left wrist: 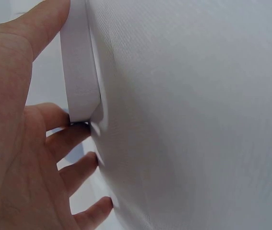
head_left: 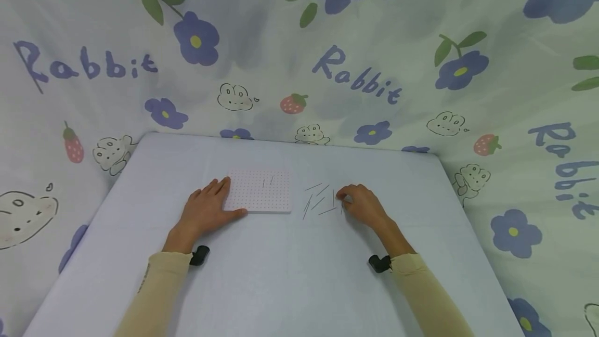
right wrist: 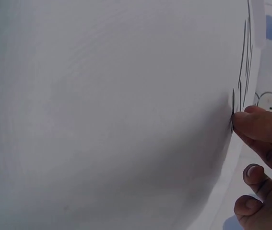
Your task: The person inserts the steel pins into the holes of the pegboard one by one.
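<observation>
A white board point(head_left: 243, 202) with a grid of small dots lies flat on the table. My left hand point(head_left: 206, 212) rests against its left side, fingers extended, with the thumb along the front edge. In the left wrist view the thumb and fingertips touch the board's white side wall point(left wrist: 78, 62). Two thin dark sticks point(head_left: 263, 183) show on the board's upper right part. To the right of the board, my right hand point(head_left: 362, 204) pinches a thin dark needle-like stick point(right wrist: 233, 98) between thumb and forefinger, low over the table.
Several more thin dark sticks point(head_left: 320, 203) lie scattered on the white-covered table point(head_left: 290, 274) between the board and my right hand. Behind the table's far edge hangs a patterned cloth point(head_left: 262, 66) with flowers and rabbits.
</observation>
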Available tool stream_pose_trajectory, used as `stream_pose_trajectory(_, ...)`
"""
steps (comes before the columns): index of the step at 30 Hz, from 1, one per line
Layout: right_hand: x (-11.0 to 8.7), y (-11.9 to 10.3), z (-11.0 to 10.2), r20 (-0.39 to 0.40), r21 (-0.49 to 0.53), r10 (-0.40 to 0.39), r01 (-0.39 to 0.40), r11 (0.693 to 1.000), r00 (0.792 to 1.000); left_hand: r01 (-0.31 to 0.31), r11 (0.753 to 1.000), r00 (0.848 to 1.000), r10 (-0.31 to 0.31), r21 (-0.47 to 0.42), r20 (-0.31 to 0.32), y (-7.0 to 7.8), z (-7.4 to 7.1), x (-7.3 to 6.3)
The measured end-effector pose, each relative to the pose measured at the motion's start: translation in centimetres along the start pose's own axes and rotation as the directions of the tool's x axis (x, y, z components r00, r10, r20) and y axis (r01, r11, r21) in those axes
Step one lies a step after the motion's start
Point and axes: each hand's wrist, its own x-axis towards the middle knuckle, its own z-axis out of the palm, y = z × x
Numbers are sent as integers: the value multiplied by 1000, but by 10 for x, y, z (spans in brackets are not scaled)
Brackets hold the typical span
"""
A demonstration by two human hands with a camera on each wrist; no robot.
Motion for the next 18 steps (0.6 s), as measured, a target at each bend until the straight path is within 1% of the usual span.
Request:
stream_pose_trajectory(6,1,5,2,-3,-90,-8,8,996,1000,2,1000,1000,-2,-5,7,0,0,0)
stream_pose_trajectory(8,0,7,2,-13,-104,-15,13,994,1000,6,1000,1000,-6,-6,14,0,0,0)
stream_pose_trajectory(13,-1,11,1,-24,-101,-34,31,994,999,2,1000,1000,-2,0,11,0,-1,0)
stream_pose_trajectory(18,-2,13,1,-5,-92,-43,42,995,999,-1,1000,1000,1,-1,0,1,-1,-1)
